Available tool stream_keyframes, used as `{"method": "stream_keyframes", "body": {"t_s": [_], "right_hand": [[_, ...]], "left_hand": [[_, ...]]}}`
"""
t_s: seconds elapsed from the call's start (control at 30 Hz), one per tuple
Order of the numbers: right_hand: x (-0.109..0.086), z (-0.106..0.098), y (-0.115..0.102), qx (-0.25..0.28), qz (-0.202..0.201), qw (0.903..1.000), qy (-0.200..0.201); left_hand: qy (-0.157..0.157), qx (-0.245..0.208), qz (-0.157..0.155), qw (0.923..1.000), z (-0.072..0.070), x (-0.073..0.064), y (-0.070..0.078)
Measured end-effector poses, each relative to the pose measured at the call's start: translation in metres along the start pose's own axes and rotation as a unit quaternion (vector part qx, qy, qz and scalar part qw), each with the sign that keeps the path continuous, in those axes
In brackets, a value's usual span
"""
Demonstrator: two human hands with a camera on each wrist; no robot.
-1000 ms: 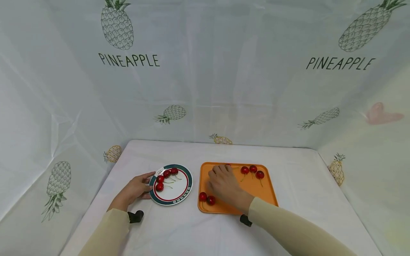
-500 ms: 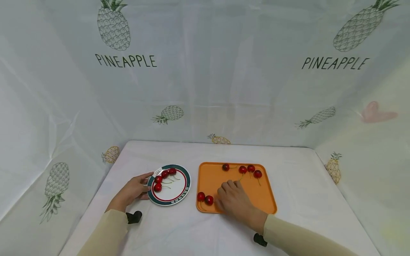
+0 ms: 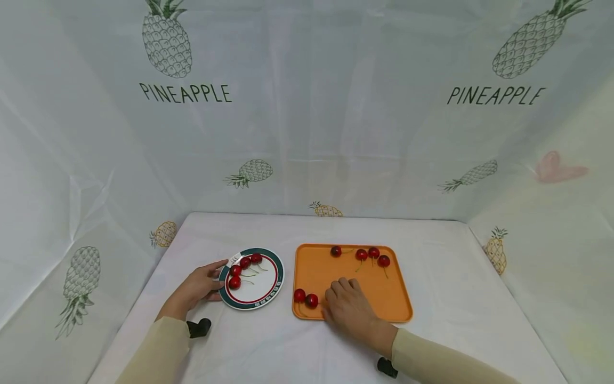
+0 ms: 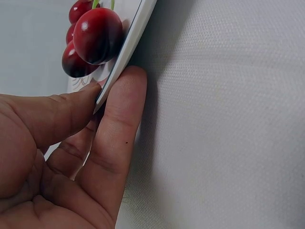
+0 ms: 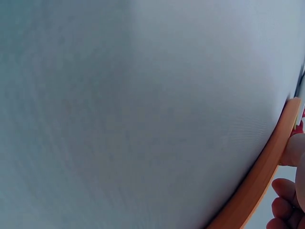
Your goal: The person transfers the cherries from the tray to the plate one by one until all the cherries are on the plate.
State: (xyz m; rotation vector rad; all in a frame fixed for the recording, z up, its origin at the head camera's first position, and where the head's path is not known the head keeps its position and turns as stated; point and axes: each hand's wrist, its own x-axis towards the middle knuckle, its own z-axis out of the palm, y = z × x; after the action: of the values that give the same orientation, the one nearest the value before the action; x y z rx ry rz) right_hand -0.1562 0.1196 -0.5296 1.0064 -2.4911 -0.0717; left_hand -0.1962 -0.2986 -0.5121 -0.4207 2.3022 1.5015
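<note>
Now right grip farther down tray

Behind the table and along both its sides, the backdrop. On the table, left, the plate; to its right, across a gap, the tray. On the plate, four cherries in a curve from the near left to the far side. At the plate's left rim, the left hand, thumb above, one finger beneath. Along the tray's far side, one cherry just left of the middle; farther right, toward the far corner, three cherries close together. In the near left corner, two cherries side by side. Just right of that pair, over the tray, the right hand.
</note>
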Motion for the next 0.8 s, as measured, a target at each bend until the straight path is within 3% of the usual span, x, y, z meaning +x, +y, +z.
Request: {"method": "stream_keyframes", "body": {"t_s": [0.27, 0.8], "right_hand": [[-0.0014, 0.0032, 0.0054, -0.005, 0.02, 0.9992, -0.034], [-0.0015, 0.0086, 0.0069, -0.02, 0.03, 0.9987, -0.036]], "left_hand": [[0.002, 0.003, 0.004, 1.0, 0.0008, 0.0002, -0.0004], [0.001, -0.001, 0.003, 1.0, 0.0011, -0.0012, 0.0006]]}}
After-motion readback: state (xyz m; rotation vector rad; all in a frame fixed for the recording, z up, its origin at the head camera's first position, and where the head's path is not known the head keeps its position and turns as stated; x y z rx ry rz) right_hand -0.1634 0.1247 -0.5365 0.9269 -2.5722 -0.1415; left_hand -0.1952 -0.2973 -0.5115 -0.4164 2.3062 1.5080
